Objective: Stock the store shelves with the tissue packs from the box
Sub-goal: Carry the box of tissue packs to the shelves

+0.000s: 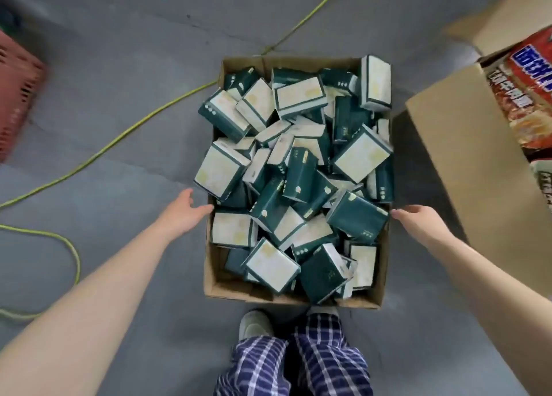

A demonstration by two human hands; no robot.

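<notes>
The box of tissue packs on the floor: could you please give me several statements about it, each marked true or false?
The cardboard box holds jumbled tissue packs. True.
The left hand grips a pack. False: it is open beside the box's left wall.
The right hand is at the box's right wall. True.
The crate at the left is blue. False: it is red.
A yellow-green cord lies on the floor. True.

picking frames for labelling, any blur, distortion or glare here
Head view: tissue packs mid-frame fairly sharp; red crate at the left edge smeared; wide-angle bending toward the edges; soft even light, no glare, a dim shadow right of the box.
</notes>
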